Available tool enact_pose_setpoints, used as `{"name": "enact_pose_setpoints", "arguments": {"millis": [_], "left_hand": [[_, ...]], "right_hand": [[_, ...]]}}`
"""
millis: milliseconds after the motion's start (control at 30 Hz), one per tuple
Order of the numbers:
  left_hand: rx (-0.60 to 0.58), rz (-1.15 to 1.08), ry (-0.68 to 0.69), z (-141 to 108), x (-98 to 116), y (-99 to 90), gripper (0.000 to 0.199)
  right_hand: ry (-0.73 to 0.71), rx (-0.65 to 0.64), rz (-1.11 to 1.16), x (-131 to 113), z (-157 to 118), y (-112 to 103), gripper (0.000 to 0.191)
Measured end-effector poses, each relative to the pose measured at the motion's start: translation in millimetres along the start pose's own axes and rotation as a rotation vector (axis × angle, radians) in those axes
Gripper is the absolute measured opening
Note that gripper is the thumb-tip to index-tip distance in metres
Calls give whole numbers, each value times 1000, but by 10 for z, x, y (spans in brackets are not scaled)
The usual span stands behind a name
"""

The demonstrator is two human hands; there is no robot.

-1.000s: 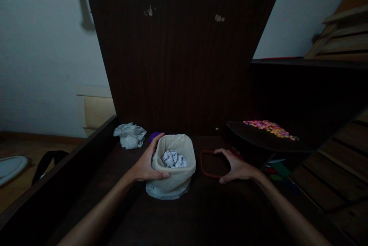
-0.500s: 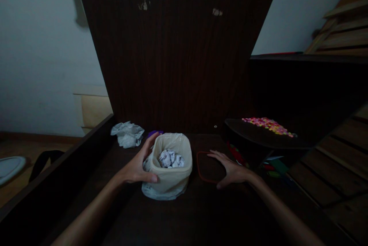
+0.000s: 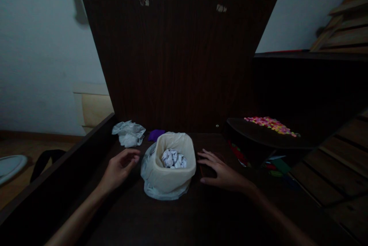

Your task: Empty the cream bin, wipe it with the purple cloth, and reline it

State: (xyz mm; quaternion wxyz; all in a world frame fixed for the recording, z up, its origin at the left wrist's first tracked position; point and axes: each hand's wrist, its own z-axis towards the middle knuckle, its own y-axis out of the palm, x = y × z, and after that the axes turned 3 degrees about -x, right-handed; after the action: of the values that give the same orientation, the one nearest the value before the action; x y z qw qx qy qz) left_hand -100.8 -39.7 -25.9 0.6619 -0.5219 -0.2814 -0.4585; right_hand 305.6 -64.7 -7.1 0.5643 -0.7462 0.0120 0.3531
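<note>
A small light-coloured bin (image 3: 175, 179), lined with a thin plastic bag (image 3: 148, 169) that hangs down its outside, stands upright on the dark wooden surface (image 3: 161, 219). Crumpled white paper (image 3: 174, 158) lies inside it. My left hand (image 3: 119, 169) is just left of the bin, apart from it, fingers loosely bent and holding nothing. On the bin's right, my right hand (image 3: 222, 173) is spread open close to the bin wall. Beneath it lies a flat, reddish-brown-rimmed rounded piece (image 3: 201, 171), mostly covered by the hand.
Behind the bin lie a crumpled translucent plastic bag (image 3: 129, 134) and a purple piece (image 3: 156, 135). At right, a rounded dark shelf (image 3: 244, 131) carries a heap of small colourful pieces (image 3: 271, 124). A tall dark panel (image 3: 184, 54) rises behind, and a raised ledge (image 3: 71, 161) borders the left.
My left hand has let go of the bin's left side and moved left, its fingers curling. My right hand has shifted left towards the bin, covering more of the rimmed piece.
</note>
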Motion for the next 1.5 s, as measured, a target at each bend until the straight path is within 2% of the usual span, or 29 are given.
{"name": "enact_pose_setpoints", "arguments": {"millis": [67,167,267,367,467,600,700,800,900,1000,1133,1267,1367,1500], "left_hand": [[-43,31,19,-39,-50,-5,47],[-161,105,35,-102,-89,-2,39],[-274,203,11,-167,-98,35,45],[-301,249,9,-212,-82,104,54],[-295,250,45,-217,-39,168,50],[-233,277,110,-188,32,201,28],[-136,321,63,-179,68,197,27],[-88,355,-27,-187,95,186,23],[-188,312,-68,-205,145,172,36],[-255,177,-30,-226,223,154,45],[-213,63,23,-249,285,138,44],[-233,16,80,-276,228,160,42],[-240,11,92,-309,128,200,51],[-167,51,94,-342,40,247,64]], "right_hand": [[3,-44,-21,-129,51,69,66],[3,-81,-69,-238,133,161,69],[-30,-52,-90,-253,214,248,77],[-61,-12,-105,-234,272,317,77],[-96,28,-130,-214,292,354,65],[-133,87,-105,-182,279,380,39],[-156,143,-65,-162,262,411,31],[-141,163,-71,-159,249,447,34],[-117,144,-104,-172,247,470,40],[-113,180,-141,-192,255,476,31],[-92,253,-202,-210,273,501,22],[-80,277,-224,-207,292,570,20],[-84,289,-229,-189,309,625,21],[-106,320,-223,-156,321,669,16]]}}
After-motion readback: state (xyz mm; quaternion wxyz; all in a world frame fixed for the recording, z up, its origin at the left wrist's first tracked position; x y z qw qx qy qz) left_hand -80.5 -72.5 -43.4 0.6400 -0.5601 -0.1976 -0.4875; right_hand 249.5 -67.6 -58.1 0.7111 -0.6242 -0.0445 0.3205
